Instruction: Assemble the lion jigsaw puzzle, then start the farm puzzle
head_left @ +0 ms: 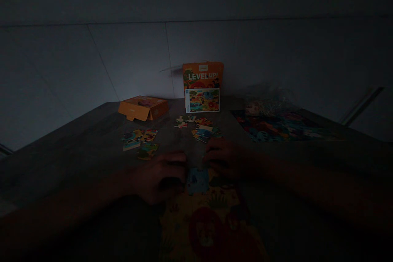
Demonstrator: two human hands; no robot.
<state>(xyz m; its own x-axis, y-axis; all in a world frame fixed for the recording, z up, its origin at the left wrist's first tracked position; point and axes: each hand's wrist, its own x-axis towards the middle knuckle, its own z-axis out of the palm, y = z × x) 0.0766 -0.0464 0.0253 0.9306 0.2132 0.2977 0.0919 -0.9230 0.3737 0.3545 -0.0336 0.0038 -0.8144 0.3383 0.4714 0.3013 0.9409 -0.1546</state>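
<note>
The scene is very dark. A partly joined jigsaw puzzle [205, 229] with a lion on yellow ground lies flat before me. At its far edge is a blue puzzle piece [197, 181]. My left hand [162, 175] rests at the left of that piece, fingers bent, with a gap between thumb and fingers; I see nothing held in it. My right hand [225, 157] is on the other side, its fingers curled down over a yellow and green puzzle piece [215, 179] at the puzzle's far edge. Shadow hides the fingertips' exact contact.
Loose puzzle pieces [139, 141] lie at the left, and another pile of pieces [204, 129] beyond my hands. An orange box [143, 107] lies back left. A "LEVEL UP!" box [202, 74] stands behind a picture card [202, 100]. Right: a dark colourful puzzle [279, 127] and plastic bag [267, 104].
</note>
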